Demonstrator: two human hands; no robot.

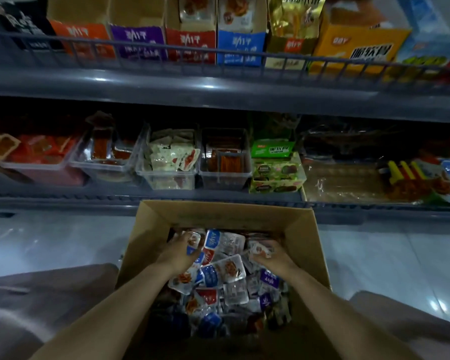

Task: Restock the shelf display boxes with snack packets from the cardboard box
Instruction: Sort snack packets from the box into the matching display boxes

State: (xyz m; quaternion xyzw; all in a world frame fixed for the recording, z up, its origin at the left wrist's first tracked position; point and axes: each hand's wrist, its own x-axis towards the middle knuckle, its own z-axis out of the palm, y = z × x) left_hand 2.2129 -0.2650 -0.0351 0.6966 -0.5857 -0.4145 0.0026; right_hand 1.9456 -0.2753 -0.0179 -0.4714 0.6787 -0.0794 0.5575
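- A glossy pale tiled floor (50, 240) shows at lower left and right; grey shelving (218, 87) fills the upper half.
- The cardboard box (224, 216) sits at bottom centre, full of snack packets (224, 271).
- The left hand (179, 252) and right hand (273, 257) each curl round packets inside it.
- The display boxes (240, 48) along the top edge are cut off; the lower shelf's back is too dark to make out.

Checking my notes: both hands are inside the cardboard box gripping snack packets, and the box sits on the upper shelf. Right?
Not the upper shelf: the head view shows the cardboard box in front of the lower shelf. The left hand and right hand are inside it gripping snack packets.
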